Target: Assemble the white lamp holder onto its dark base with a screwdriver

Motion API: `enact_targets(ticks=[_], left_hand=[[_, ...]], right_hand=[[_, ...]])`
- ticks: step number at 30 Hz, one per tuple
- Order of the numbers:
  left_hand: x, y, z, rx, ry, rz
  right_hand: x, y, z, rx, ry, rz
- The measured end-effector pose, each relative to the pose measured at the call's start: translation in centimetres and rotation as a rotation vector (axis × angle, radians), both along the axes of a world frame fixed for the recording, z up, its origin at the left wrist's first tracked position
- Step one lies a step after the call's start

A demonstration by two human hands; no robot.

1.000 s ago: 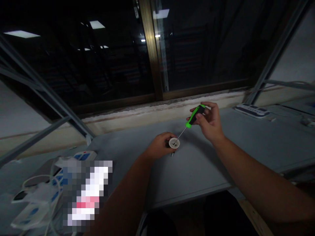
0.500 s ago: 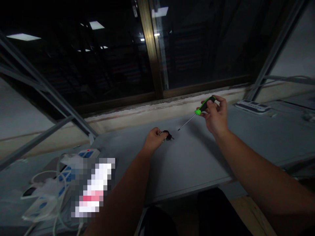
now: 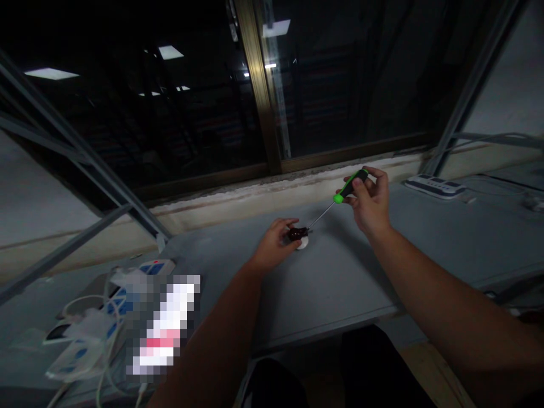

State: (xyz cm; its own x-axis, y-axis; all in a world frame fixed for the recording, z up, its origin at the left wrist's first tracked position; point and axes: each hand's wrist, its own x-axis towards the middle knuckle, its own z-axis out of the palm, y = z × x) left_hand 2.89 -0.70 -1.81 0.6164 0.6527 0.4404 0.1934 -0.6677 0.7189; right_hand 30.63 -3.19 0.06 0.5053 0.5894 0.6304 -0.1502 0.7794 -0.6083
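My left hand (image 3: 275,242) rests on the grey table (image 3: 340,283) and pinches a small round part (image 3: 298,237), dark on top with a white rim below. My right hand (image 3: 370,201) is closed around the green and black handle of a screwdriver (image 3: 345,191), raised a little above the table. The thin metal shaft slants down to the left, and its tip reaches the small part.
A dark window with a brown frame (image 3: 263,113) runs behind the table. Power strips with white cables (image 3: 106,317) lie at the lower left, beside a blurred-out patch. Another power strip (image 3: 433,186) sits at the far right. Grey metal struts (image 3: 76,170) slant at both sides.
The screwdriver tip has come back down to the small part, after being lifted away to the right. My left hand has turned the part, so its dark side shows.
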Motion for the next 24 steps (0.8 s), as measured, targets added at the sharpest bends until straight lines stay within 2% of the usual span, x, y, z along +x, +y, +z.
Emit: enact_targets(ticks=[2,4,9,14,19,24], left_hand=[[-0.2,-0.1,0.0,0.083,0.162,-0.029],[-0.3,-0.1,0.1,0.065,0.234,-0.047],[-0.2,-0.3,0.1,-0.035,0.199,-0.082],[0.1,-0.6,0.5,-0.026,0.205,-0.108],[0.1,-0.8,1.1,0.093,0.276,-0.099],[0.1,-0.8,1.1,0.133,0.279,-0.117]], right_hand=[[-0.3,-0.4,0.2,0.026,-0.072,-0.023],[-0.9,-0.9,0.4,0.056,-0.146,-0.033],[-2.5,-2.1,0.7,0.169,-0.264,-0.021],[-2.8,-2.2,-0.1,0.130,-0.399,-0.015],[-3.0,-2.9,0.8,0.159,-0.273,-0.043],[-3.4,-3.8,1.5,0.109,-0.268,0.026]])
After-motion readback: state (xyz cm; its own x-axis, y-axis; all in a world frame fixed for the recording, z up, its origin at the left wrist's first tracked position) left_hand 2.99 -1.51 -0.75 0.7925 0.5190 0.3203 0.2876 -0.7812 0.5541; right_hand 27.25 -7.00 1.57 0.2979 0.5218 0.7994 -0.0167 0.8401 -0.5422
